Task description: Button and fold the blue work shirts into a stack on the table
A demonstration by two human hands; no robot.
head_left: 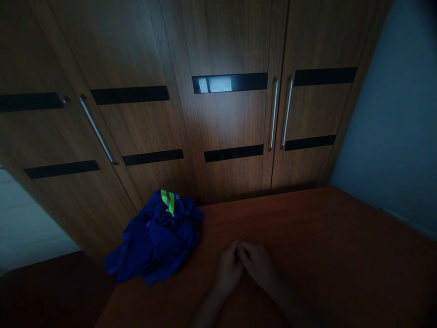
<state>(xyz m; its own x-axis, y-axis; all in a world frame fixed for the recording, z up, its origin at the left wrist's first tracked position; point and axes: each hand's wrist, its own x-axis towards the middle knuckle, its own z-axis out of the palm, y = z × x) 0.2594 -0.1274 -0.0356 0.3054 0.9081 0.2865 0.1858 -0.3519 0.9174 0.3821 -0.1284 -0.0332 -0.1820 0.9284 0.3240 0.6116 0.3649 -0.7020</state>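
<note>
My left hand (229,269) and my right hand (258,264) rest together on the reddish-brown table (324,237), touching at the thumbs and fingertips. The fingers of both are curled in, and no object shows in either one. Dim light hides the undersides of the hands. To the left of them lies a crumpled blue garment (157,241) with a bright yellow-green reflective strip (168,202) on its top. Neither hand touches the garment.
Behind the table's far edge stands a wooden wardrobe (232,118) with black strips and long metal handles (273,114). A pale wall (392,136) borders the right side. A white panelled surface (30,218) shows at the left.
</note>
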